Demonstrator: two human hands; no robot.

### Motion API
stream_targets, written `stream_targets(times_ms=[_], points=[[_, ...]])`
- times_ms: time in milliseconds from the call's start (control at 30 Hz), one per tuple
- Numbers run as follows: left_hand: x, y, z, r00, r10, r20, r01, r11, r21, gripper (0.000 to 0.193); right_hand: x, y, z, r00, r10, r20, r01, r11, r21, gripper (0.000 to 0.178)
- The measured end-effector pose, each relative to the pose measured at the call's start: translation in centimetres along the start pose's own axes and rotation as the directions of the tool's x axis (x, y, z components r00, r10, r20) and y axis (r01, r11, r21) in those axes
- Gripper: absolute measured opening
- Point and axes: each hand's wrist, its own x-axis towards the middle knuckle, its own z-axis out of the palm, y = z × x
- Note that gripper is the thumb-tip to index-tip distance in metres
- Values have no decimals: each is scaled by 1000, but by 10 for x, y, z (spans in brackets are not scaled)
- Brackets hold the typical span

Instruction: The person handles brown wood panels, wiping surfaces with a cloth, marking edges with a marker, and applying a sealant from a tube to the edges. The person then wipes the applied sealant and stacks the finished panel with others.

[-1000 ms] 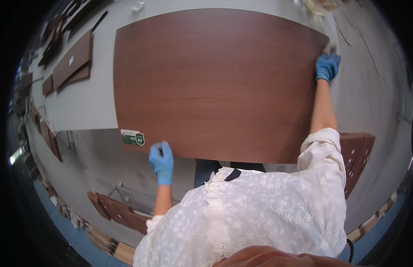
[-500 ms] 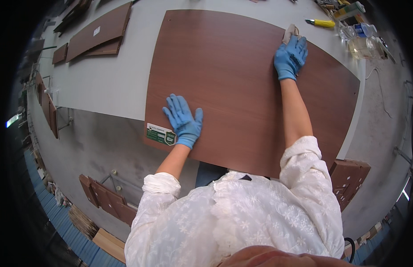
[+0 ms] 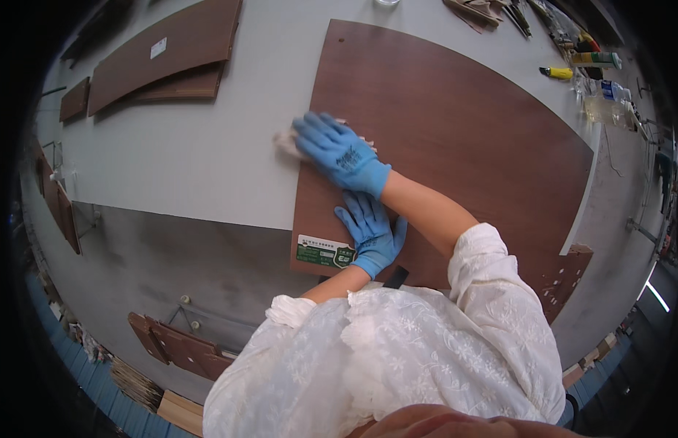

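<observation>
A pale grey worktable (image 3: 193, 160) fills most of the view, its near edge running across the lower left with bare floor below. On it lies a large brown wood-grain panel (image 3: 456, 139), flat, its near end overhanging the table's edge toward the person; that overhang probably brings the board close to the body for an easy reach. A green and white label (image 3: 323, 252) sits at the panel's near left corner.

Further left on the table, two long brown boards (image 3: 164, 62) lie stacked and well apart from the panel, leaving a wide open strip of grey surface between them. Small tools and a clear bottle (image 3: 602, 102) crowd the far right corner, beyond the panel's far edge.

The right hand (image 3: 339, 152), in a blue glove, crosses over to the panel's left edge and presses a pale cloth (image 3: 288, 142) against it; the fingers are spread flat over the cloth rather than closed around it, which suits wiping along the edge. The cloth lies half on the table, half on the board. The left hand (image 3: 368, 233), also gloved in blue, lies open and flat on the panel just beneath the right forearm, holding nothing, seemingly steadying the board.
</observation>
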Motion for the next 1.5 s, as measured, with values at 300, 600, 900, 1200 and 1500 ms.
stream_targets(times_ms=[300,600,900,1200,1500], points=[[-8,-8,-9,970,-47,240,91,981,-172,112,22,112,-45,855,424,-298,-513,774,-371,46],[-101,-138,-71,905,-316,-285,113,825,-554,12,-39,-84,16,981,27,190,-48,994,103,50],[-178,-175,3,501,-739,449,572,-107,-813,75,-365,42,-253,568,642,-515,-810,325,-488,45],[-166,-160,-10,568,-525,634,491,-402,-773,78,-421,69,-253,92,581,-809,-994,3,-111,37],[-171,-168,-34,548,-286,786,580,-548,-603,72,-8,-170,54,914,390,109,-355,902,-245,28]])
